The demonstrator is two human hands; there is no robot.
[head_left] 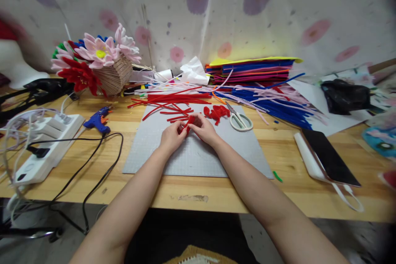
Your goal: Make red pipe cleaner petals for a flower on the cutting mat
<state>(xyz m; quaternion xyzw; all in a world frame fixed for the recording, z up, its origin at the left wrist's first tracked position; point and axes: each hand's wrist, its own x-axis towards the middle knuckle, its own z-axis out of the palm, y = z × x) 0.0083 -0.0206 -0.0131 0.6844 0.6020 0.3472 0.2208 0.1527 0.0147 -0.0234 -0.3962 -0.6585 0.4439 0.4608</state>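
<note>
Over the grey cutting mat [198, 161], my left hand [173, 135] and my right hand [202, 128] meet, both closed on one small red fuzzy piece [189, 123]. Fingers partly cover that piece, so its full shape is hidden. Just behind them lie loose red pipe cleaners [177, 98], some long and some short. A small heap of bent red pieces [218, 112] rests to the right of my right hand. Beside the heap are scissors [240, 120] with pale handles.
At left are a blue glue gun [98, 121], a white power strip [51, 144] with cables, and a basket [116, 75] of fuzzy flowers. Blue and pink pipe cleaners [278, 107] lie behind at right. A phone [329, 154] sits on the right, near a green scrap [277, 176].
</note>
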